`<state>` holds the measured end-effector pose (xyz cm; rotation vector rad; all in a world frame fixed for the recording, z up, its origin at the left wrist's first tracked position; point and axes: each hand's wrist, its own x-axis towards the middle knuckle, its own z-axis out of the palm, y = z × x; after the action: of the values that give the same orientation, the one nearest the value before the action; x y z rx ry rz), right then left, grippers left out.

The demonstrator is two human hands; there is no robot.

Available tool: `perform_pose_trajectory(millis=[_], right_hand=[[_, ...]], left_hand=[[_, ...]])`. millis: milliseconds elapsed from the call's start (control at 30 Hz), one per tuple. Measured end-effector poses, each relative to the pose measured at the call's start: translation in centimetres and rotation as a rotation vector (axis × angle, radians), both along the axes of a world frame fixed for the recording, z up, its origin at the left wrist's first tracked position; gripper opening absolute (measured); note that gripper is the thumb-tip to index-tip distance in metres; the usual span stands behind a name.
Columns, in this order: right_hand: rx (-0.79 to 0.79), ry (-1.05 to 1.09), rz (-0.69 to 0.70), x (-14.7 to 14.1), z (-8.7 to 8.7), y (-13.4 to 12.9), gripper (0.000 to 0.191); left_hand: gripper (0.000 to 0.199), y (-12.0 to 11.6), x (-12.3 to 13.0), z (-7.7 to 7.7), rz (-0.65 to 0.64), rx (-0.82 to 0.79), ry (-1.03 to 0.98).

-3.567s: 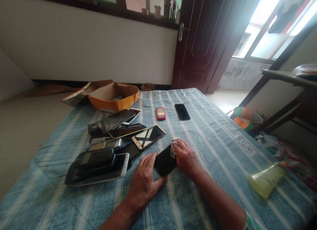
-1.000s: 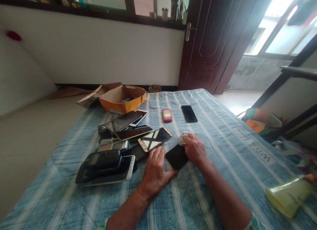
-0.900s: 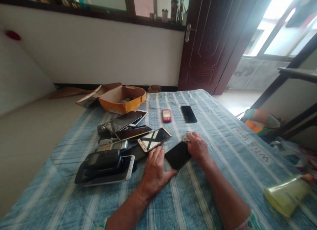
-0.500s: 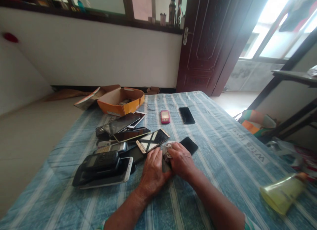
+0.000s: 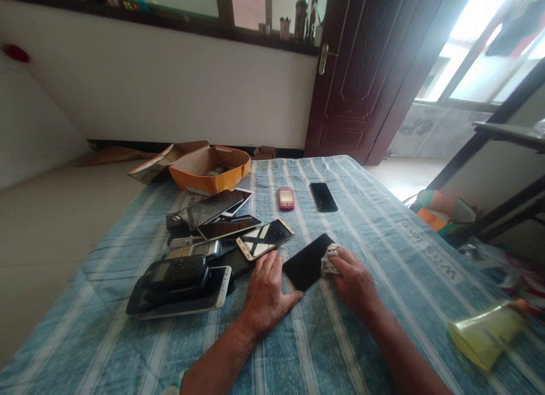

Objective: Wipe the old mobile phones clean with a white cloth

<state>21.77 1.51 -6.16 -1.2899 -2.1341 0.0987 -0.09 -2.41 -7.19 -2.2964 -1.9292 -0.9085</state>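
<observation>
A black phone lies flat and slanted on the striped cloth. My right hand holds a crumpled whitish cloth against the phone's right end. At the phone's left end rests my left hand, palm down, its fingers stretched and its thumb at the near edge. Just beyond my left fingertips is a gold-framed phone with reflections on its screen. Farther back lie a small pink device and another black phone.
Several phones and devices, among them a thick black one, are piled on the left. Behind them stands an open orange box. A yellow translucent container lies on the right of the table.
My right hand has slid the cloth rightward from the phone's left part to its right end, uncovering most of the screen. My left hand stays at the left end.
</observation>
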Motion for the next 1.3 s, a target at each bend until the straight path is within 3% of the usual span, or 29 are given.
perform_pose_trajectory(millis=[100, 167, 300, 500, 700, 833, 967, 1167, 1300], right_hand=[[-0.013, -0.001, -0.113, 1.1, -0.1, 1.4, 0.027], [-0.001, -0.006, -0.116, 1.0, -0.2, 1.5, 0.027], [0.054, -0.014, 0.013, -0.6, -0.2, 0.2, 0.026], [0.100, 0.028, 0.247, -3.9, 0.2, -2.6, 0.027], [0.137, 0.038, 0.308, -5.7, 0.5, -3.6, 0.018], [0.039, 0.055, 0.332, -5.0, 0.9, -3.2, 0.022], [0.006, 0.078, 0.223, -2.8, 1.0, -1.5, 0.030], [-0.052, 0.015, -0.097, 0.3, 0.5, 1.1, 0.027], [-0.068, 0.018, -0.144, 0.6, 0.3, 1.5, 0.025]], left_hand=[[0.075, 0.0, 0.1, 0.4, 0.010, -0.035, -0.005], [0.074, 0.0, 0.1, 0.6, 0.010, -0.061, -0.007], [0.069, 0.0, 0.0, 1.1, -0.004, -0.087, -0.022], [0.043, 0.4, -0.5, 1.0, -0.020, -0.047, -0.111], [0.032, 0.7, -0.6, 0.7, -0.012, 0.016, -0.144], [0.028, 0.7, -0.5, 0.6, -0.011, 0.048, -0.120], [0.031, 0.5, -0.3, 0.2, -0.006, 0.057, -0.079], [0.064, -0.1, 0.5, 0.3, 0.027, -0.058, 0.009], [0.065, -0.1, 1.2, 1.1, 0.057, -0.090, 0.042]])
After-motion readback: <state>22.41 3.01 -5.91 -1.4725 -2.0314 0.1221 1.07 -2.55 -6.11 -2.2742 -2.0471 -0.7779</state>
